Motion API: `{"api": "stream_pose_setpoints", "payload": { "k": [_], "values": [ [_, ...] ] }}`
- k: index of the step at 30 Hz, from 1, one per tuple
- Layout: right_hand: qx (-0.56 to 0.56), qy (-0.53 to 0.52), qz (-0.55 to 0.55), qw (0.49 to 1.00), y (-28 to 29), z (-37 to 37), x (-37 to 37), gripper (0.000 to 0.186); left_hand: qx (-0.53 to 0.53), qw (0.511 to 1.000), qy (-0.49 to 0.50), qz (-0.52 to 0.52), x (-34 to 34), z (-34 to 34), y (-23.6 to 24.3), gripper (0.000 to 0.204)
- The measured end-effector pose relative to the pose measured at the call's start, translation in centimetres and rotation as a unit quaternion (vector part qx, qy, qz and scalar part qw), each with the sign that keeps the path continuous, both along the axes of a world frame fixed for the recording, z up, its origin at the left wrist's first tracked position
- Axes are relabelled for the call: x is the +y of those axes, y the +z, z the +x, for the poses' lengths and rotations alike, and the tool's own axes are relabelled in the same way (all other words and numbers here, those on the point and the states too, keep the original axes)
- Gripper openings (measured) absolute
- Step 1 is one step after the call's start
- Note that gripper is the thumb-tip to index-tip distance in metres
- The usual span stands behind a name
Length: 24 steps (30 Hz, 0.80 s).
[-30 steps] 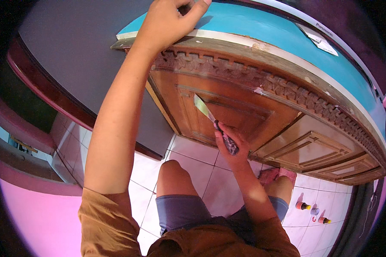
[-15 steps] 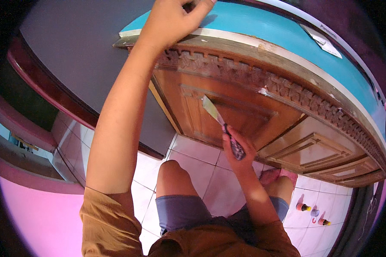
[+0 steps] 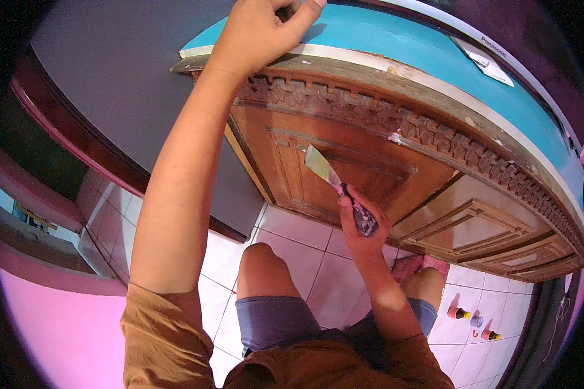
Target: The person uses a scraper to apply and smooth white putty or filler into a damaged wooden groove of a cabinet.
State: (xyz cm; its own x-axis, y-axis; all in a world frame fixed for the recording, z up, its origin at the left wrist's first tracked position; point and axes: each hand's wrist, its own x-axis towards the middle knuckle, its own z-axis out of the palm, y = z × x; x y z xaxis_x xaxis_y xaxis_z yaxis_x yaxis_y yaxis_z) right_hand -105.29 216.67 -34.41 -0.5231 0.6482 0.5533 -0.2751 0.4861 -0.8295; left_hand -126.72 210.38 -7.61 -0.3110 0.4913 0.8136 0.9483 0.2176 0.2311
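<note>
My right hand is closed round the dark, pink-smeared handle of a putty knife. The pale, stained blade points up and left over the brown wooden cabinet door, near the left moulding of its raised panel. Whether the blade touches the wood cannot be made out. My left hand rests at the cabinet's blue top, by its left end. Its thumb is stretched out along the surface, while the other fingers are mostly cut off by the upper edge of the view.
A carved, worn trim runs under the top's edge, with a second panelled door at right. A white paper lies on top. Small bottles stand on the tiled floor at right. A dark grey panel stands left.
The putty knife has turned slightly in my right hand, so its blade shows broader and its handle sits a little further right and up. My left hand stays in place.
</note>
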Motion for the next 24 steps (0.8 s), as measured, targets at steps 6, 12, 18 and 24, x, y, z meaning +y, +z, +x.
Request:
{"api": "stream_pose_setpoints", "payload": {
  "k": [6, 12, 18, 24],
  "values": [
    [0.002, -0.009, -0.015, 1.000, -0.8, 0.1, 0.3, 0.025, -0.009, 1.000, -0.015, 0.006, 0.3, 0.1, -0.4, 0.047],
    [0.006, 0.005, 0.017, 1.000, 0.8, -1.3, -1.2, 0.023, 0.005, 1.000, 0.003, 0.003, -0.1, 0.1, -0.2, 0.049],
    [0.036, -0.012, 0.045, 0.998, 0.1, -0.9, -0.4, 0.023, -0.006, 1.000, -0.021, 0.014, 0.1, -0.2, -0.3, 0.048],
    [-0.015, -0.038, 0.021, 0.999, 0.2, 0.2, -0.5, 0.023, -0.013, 1.000, -0.003, -0.004, 0.2, -0.1, -0.2, 0.047]
  ]
}}
